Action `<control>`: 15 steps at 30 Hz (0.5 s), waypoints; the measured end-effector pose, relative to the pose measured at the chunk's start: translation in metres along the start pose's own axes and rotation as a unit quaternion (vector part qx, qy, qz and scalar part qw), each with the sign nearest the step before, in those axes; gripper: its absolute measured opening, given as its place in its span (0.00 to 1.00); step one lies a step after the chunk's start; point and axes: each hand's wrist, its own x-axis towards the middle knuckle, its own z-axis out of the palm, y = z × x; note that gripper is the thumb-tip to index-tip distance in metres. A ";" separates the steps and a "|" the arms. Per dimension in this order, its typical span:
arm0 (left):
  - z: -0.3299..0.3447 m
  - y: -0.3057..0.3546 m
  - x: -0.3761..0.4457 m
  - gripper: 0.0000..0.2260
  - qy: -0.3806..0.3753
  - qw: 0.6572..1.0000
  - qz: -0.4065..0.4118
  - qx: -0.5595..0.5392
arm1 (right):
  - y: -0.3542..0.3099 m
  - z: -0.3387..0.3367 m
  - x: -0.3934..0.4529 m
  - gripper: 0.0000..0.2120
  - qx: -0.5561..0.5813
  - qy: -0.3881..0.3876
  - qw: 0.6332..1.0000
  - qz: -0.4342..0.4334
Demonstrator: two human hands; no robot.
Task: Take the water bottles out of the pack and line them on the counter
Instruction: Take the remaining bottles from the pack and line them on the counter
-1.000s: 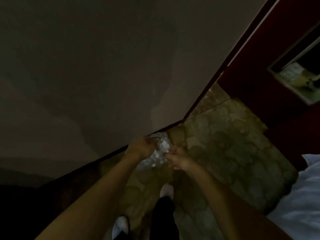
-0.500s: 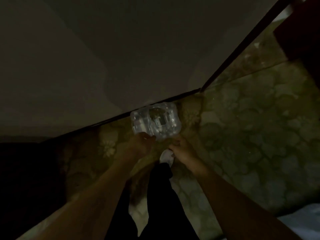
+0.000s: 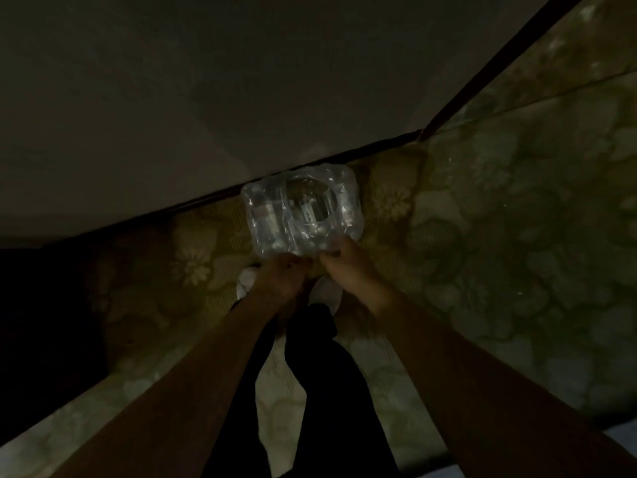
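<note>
On floral floor, clear shrink-wrapped pack (image 3: 302,213)

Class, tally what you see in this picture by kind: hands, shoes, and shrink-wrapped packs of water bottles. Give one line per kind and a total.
Hands: 2, the left hand and the right hand
Shoes: 2, the left shoe and the right shoe
Packs: 1, the pack
Total: 5

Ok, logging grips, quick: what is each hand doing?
Left hand: grips the clear plastic-wrapped water bottle pack.
Right hand: grips the same pack.
</note>
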 end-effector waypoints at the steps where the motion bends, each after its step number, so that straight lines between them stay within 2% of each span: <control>1: 0.003 0.003 0.013 0.10 0.001 1.000 0.012 -0.007 | 0.000 -0.003 0.012 0.20 -0.006 0.009 1.000 -0.008; 4: 0.011 0.010 0.049 0.09 -0.002 0.999 0.030 -0.014 | 0.008 -0.003 0.048 0.18 -0.024 0.024 0.999 -0.014; 9: 0.019 0.008 0.107 0.17 -0.009 0.999 0.034 -0.025 | 0.019 0.008 0.095 0.20 -0.006 0.032 0.999 0.010; 12: 0.020 -0.002 0.137 0.17 -0.011 0.997 0.036 -0.068 | 0.022 0.020 0.122 0.22 -0.020 0.036 0.999 0.012; 15: 0.024 -0.013 0.169 0.14 -0.006 0.996 0.039 -0.085 | 0.014 0.023 0.151 0.17 -0.068 0.041 0.997 -0.011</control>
